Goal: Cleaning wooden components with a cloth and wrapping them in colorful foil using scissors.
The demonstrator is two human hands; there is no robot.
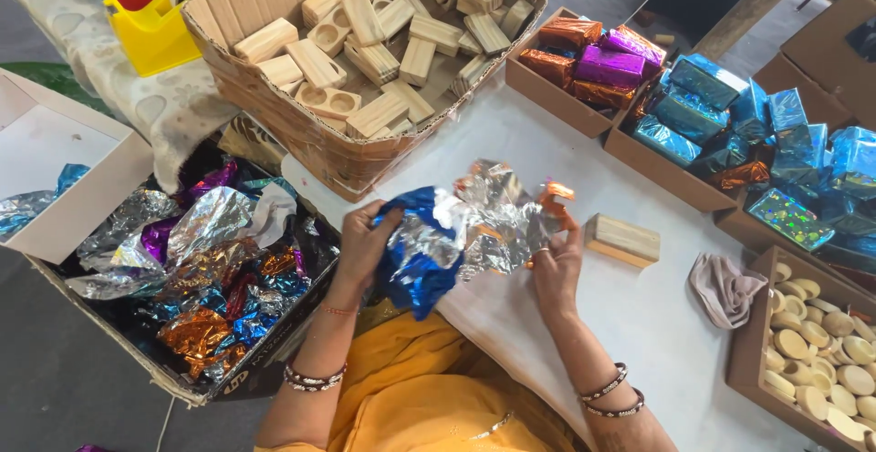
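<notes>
My left hand [362, 244] grips the blue end of a crumpled bundle of foil sheets [465, 233], silver with blue and orange parts. My right hand [557, 270] holds the bundle's other end, near the orange foil. The bundle hovers just above the white table [593, 324]. A plain wooden block [621, 238] lies on the table right of my right hand, apart from it.
A big cardboard box of wooden blocks [365, 41] stands behind my hands. A box of crumpled foil scraps [201, 270] sits at left. Boxes of foil-wrapped blocks [721, 114] stand at back right. A box of round pale discs [821, 352] and a cloth [725, 288] are at right.
</notes>
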